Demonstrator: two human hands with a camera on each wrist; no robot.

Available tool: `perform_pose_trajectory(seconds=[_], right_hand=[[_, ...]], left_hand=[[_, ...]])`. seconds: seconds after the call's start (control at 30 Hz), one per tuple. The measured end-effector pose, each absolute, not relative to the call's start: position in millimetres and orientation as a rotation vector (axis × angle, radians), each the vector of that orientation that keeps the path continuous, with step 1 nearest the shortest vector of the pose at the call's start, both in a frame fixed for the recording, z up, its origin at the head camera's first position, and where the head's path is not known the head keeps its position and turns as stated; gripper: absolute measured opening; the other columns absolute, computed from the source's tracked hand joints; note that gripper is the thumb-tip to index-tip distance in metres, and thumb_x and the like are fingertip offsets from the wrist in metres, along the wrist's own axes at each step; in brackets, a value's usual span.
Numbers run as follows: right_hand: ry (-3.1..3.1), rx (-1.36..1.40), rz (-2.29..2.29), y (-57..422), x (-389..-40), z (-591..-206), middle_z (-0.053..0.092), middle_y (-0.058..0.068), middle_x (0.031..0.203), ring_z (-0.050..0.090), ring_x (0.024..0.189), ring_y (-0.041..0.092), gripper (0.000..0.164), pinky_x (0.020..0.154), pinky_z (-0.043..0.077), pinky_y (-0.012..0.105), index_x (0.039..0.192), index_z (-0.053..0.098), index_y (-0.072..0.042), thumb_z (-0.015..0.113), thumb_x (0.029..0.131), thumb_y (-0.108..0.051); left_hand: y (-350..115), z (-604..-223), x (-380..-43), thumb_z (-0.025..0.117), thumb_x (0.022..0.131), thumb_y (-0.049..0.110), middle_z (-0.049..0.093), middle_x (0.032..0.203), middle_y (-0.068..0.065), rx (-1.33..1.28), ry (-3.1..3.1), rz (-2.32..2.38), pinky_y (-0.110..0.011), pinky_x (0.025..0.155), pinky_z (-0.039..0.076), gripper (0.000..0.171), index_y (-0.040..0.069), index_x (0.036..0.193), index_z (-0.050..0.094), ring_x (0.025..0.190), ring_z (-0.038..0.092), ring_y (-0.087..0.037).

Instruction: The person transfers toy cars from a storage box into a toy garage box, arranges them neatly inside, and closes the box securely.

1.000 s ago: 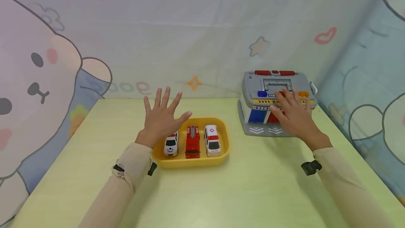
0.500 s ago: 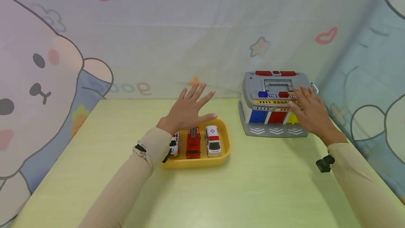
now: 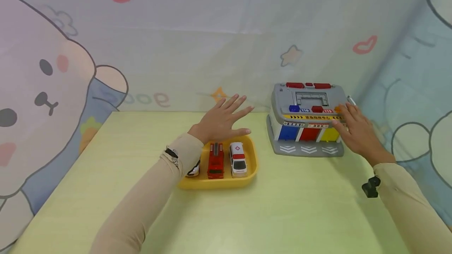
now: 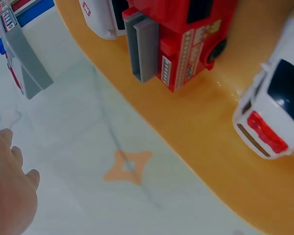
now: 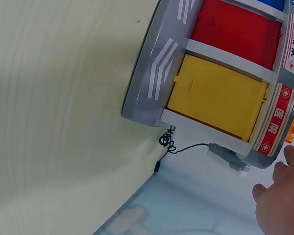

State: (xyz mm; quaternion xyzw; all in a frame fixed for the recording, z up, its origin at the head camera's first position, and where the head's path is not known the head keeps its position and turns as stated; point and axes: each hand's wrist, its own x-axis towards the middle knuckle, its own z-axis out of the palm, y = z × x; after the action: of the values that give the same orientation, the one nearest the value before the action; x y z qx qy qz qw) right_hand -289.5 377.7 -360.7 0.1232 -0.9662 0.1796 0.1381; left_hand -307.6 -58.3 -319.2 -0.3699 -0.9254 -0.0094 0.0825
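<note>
My left hand [image 3: 219,122], fingers spread, hovers above the back edge of a yellow tray [image 3: 215,184]. Inside the tray are a red toy fire truck [image 3: 216,164], a white toy ambulance [image 3: 238,162] and a white toy police car [image 3: 194,170], the last partly hidden by my sleeve. My right hand [image 3: 359,136] is stretched over the right end of a grey toy garage [image 3: 287,98], its fingertips right at an orange button [image 5: 292,129]. The garage's blue, red and yellow doors [image 5: 218,98] are closed. Both hands hold nothing.
The tray and garage stand on a pale green-yellow table [image 3: 275,211]. Behind it hangs a cartoon-printed cloth [image 3: 197,50], which also runs along the right side. A coiled black cord [image 5: 167,139] with a grey piece [image 5: 228,155] hangs by the garage's right end.
Both hands have moved right: the left from the tray's left side toward its middle, the right from the garage's front middle to its right end. The cars and garage stay in place.
</note>
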Motion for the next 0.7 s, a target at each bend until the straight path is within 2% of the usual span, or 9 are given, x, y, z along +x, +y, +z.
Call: perform_pose_trajectory(seconds=[0.27,0.4,0.47,0.53,0.63,0.7], right_hand=[[-2.843,0.292,0.528,380,-292,-363,0.010,0.029,0.164,0.009,0.149,0.053,0.076,0.111,0.017,0.075,0.159,0.006,-0.001,0.031,0.107,-0.049],[-2.799,0.309,0.566,382,-293,-366,0.022,0.032,0.158,0.033,0.134,0.055,0.071,0.104,0.029,0.074,0.157,0.014,0.000,0.035,0.107,-0.046],[-2.778,0.318,0.579,385,-294,-368,0.027,0.033,0.153,0.039,0.126,0.054,0.067,0.101,0.033,0.073,0.154,0.019,0.001,0.036,0.107,-0.043],[-2.792,0.300,0.583,387,-293,-368,0.024,0.034,0.155,0.036,0.132,0.055,0.069,0.104,0.030,0.073,0.154,0.017,0.003,0.036,0.107,-0.044],[-2.842,0.269,0.554,389,-294,-367,0.014,0.035,0.160,0.020,0.145,0.055,0.073,0.110,0.021,0.074,0.155,0.015,0.004,0.032,0.107,-0.048],[-2.872,0.257,0.522,390,-294,-367,0.008,0.036,0.161,0.011,0.147,0.056,0.077,0.112,0.015,0.075,0.157,0.010,0.005,0.030,0.107,-0.051]], left_hand=[[-32,-325,-319,0.040,0.100,0.061,0.008,0.170,-0.004,-1.155,-2.756,0.011,-0.045,0.128,0.005,0.071,0.029,0.160,0.021,0.158,0.003,-0.024],[-26,-327,-325,0.037,0.102,0.060,0.007,0.170,-0.003,-1.141,-2.784,0.060,-0.044,0.128,0.006,0.068,0.029,0.160,0.020,0.158,0.002,-0.023],[-23,-327,-327,0.036,0.103,0.059,0.008,0.170,-0.003,-1.139,-2.793,0.063,-0.045,0.128,0.007,0.067,0.029,0.161,0.019,0.158,0.003,-0.023],[-20,-327,-329,0.036,0.103,0.057,0.009,0.170,-0.003,-1.148,-2.799,0.051,-0.045,0.128,0.006,0.067,0.029,0.161,0.019,0.158,0.003,-0.023],[-16,-328,-330,0.036,0.104,0.056,0.009,0.170,-0.004,-1.168,-2.801,0.058,-0.044,0.128,0.007,0.066,0.028,0.161,0.019,0.158,0.003,-0.024],[-13,-328,-330,0.035,0.104,0.055,0.009,0.170,-0.004,-1.175,-2.800,0.070,-0.044,0.128,0.006,0.065,0.028,0.161,0.019,0.158,0.003,-0.024]])
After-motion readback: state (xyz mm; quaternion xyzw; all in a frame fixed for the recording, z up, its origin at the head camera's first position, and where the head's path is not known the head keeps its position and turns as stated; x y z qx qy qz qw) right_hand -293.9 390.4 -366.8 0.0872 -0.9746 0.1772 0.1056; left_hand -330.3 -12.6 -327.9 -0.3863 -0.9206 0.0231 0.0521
